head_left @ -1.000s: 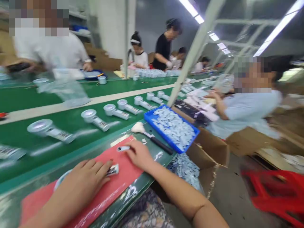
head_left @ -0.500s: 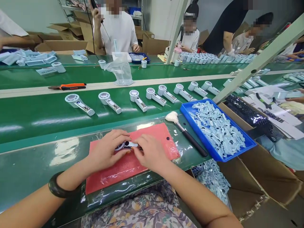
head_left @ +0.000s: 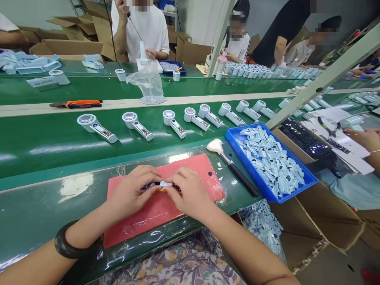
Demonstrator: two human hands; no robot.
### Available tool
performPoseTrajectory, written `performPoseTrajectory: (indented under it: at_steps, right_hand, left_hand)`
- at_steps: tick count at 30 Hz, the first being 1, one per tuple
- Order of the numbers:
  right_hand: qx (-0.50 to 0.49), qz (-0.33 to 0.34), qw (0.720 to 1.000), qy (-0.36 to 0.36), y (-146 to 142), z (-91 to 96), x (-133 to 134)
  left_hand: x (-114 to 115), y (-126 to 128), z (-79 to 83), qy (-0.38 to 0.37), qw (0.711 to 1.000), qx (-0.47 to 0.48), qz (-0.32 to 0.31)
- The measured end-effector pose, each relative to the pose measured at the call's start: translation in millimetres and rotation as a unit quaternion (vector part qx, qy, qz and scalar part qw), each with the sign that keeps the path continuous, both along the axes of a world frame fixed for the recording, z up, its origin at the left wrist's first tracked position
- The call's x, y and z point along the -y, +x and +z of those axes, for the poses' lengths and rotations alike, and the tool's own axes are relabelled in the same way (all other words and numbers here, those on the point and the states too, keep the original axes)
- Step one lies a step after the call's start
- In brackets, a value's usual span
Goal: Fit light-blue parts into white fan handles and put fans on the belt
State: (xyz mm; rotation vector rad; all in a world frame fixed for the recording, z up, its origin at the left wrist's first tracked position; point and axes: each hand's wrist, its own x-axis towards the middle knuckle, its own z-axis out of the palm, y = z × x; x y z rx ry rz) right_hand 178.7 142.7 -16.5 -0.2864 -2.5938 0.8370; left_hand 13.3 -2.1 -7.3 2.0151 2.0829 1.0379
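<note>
A small handheld fan (head_left: 162, 185) lies on the red mat (head_left: 139, 221) in front of me, mostly covered by my hands. My left hand (head_left: 130, 192) curls over its round end, fingers closed on it. My right hand (head_left: 188, 192) pinches the white handle part from the right. Only a white strip and dark bits of the fan show between my fingertips. I wear a dark bangle (head_left: 63, 243) on the left wrist.
A row of finished fans (head_left: 175, 124) lies on the green belt (head_left: 44, 152) beyond the mat. A blue tray (head_left: 308, 180) of pale blue parts and a brush (head_left: 234, 168) lie to the right. Orange pliers (head_left: 78, 104) lie farther back. Other people work across and at right.
The view swung from the right back to the mat. My hands came together on the fan and in the last half second stayed there, fingers closing a little tighter.
</note>
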Motion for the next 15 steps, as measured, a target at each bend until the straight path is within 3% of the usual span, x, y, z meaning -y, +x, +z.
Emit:
performPoseTrajectory:
  at_steps: [4,6,11,15]
  right_hand:
    - [-0.004,0.002,0.984,-0.178,-2.7,-9.0,-4.5]
    - [0.014,0.008,0.977,-0.212,-1.9,-11.3,-5.6]
    - [0.085,0.062,0.984,-0.145,12.4,-3.2,-2.0]
    - [0.103,0.096,0.986,-0.094,19.6,-2.1,7.1]
  left_hand:
    - [-2.8,0.2,4.1,-0.025,1.000,-0.002,-0.001]
    - [-1.0,1.6,9.3,-0.035,0.999,-0.007,-0.002]
    - [16.5,16.0,15.5,-0.038,0.998,-0.034,-0.030]
    - [27.2,31.0,4.8,-0.024,0.995,-0.097,0.013]
